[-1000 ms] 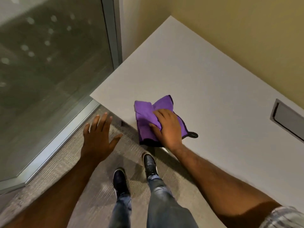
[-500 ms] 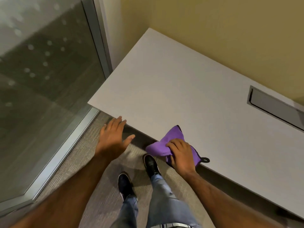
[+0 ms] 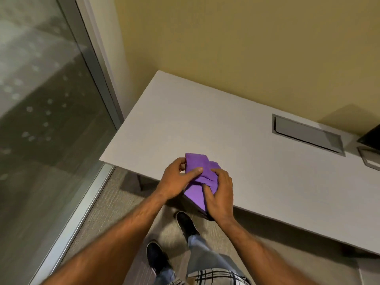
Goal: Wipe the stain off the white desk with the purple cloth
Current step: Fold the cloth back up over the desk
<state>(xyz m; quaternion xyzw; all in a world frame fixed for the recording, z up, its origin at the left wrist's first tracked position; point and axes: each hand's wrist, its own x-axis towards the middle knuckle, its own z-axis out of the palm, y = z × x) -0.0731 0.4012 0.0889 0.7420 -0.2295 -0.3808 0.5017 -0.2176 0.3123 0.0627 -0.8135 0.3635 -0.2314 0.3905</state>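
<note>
Where 1 hand pressed before | now left hand point(image 3: 174, 182) + right hand point(image 3: 219, 195) grip purple cloth point(image 3: 198, 171)

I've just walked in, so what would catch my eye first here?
The purple cloth, bunched between the left hand and right hand at the near edge of the white desk. Next, the grey recessed panel at the desk's far right, near the yellow wall.

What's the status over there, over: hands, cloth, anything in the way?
Left hand and right hand both gripping purple cloth, bunched at white desk front edge. No stain visible. Nothing in the way.
</note>
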